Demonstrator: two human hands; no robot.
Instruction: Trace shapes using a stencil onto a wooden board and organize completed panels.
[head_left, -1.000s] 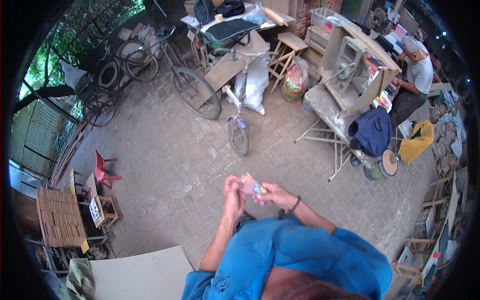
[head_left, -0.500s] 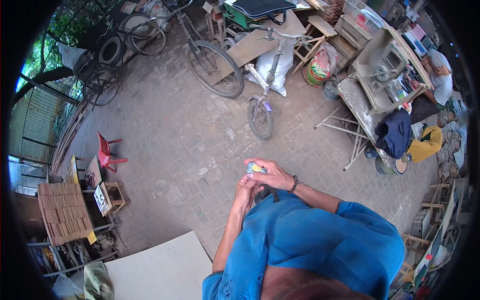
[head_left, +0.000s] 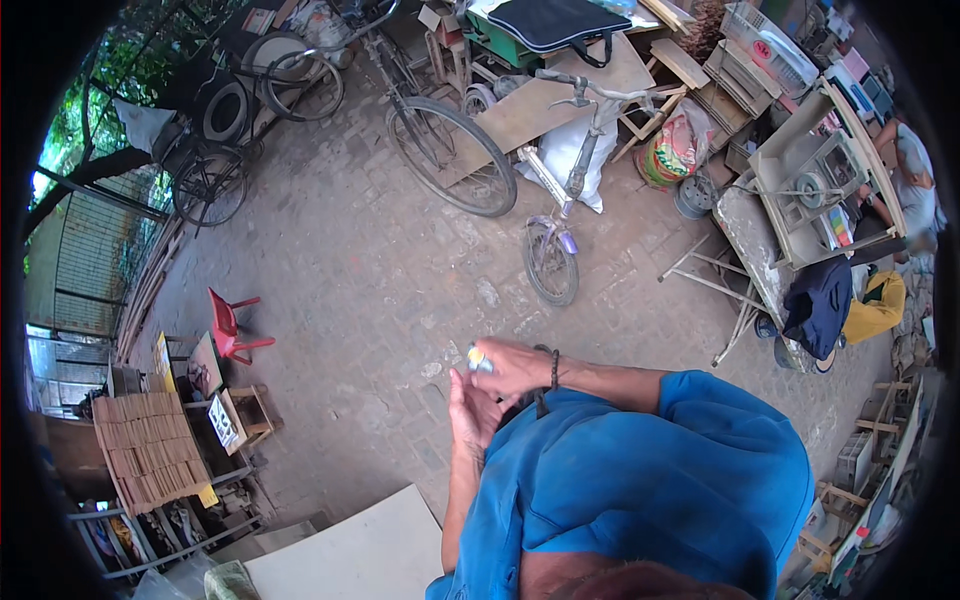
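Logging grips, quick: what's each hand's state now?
Left hand: open, nothing visible in it.
Right hand: closed, holding a small packet.

Printed lettering stands on a red, yellow and green sack (head_left: 673,158), right of the bicycle (head_left: 577,178) with the purple mudguard. Farther up and right of that bicycle, a clear plastic box (head_left: 790,62) bears a round red mark. Below and left of it, markings on the small yellow-and-blue thing (head_left: 478,359) are too tiny to read.
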